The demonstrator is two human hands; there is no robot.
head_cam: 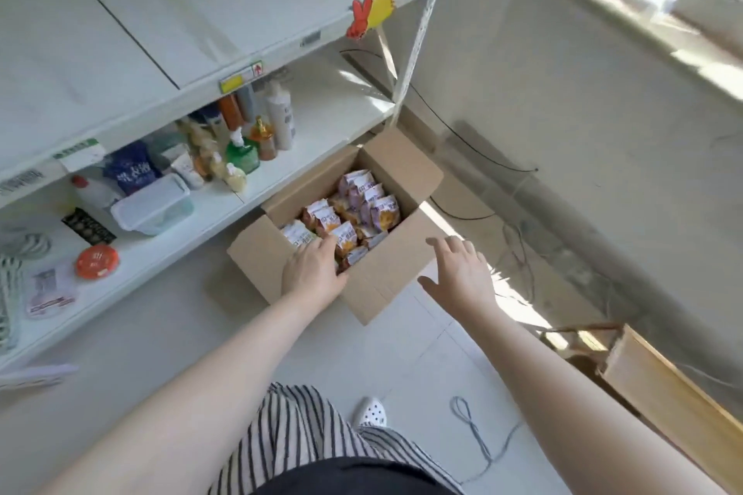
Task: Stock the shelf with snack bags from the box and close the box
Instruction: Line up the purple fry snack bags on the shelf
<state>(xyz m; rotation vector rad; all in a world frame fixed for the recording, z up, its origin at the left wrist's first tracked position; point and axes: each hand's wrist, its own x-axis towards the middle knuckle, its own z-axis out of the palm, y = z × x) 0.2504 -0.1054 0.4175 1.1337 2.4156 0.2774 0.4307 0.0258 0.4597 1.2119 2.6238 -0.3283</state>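
Open brown cardboard box [374, 285] on the floor, packed with orange and purple snack bags [354, 209]. Left hand [311, 271] reaches inside it, fingers hidden, can't tell its grip; right hand [462, 273] spread wide just right of it.

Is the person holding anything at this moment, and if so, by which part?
Nothing is clearly held. The left hand reaches into the box onto the snack bags; the right hand hovers open.

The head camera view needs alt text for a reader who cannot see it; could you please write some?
A person reaches down with both hands toward an open cardboard box of snack bags on the floor: the left hand touches the bags, the right hand hovers open. Beside it, a white shelf holds bottles.
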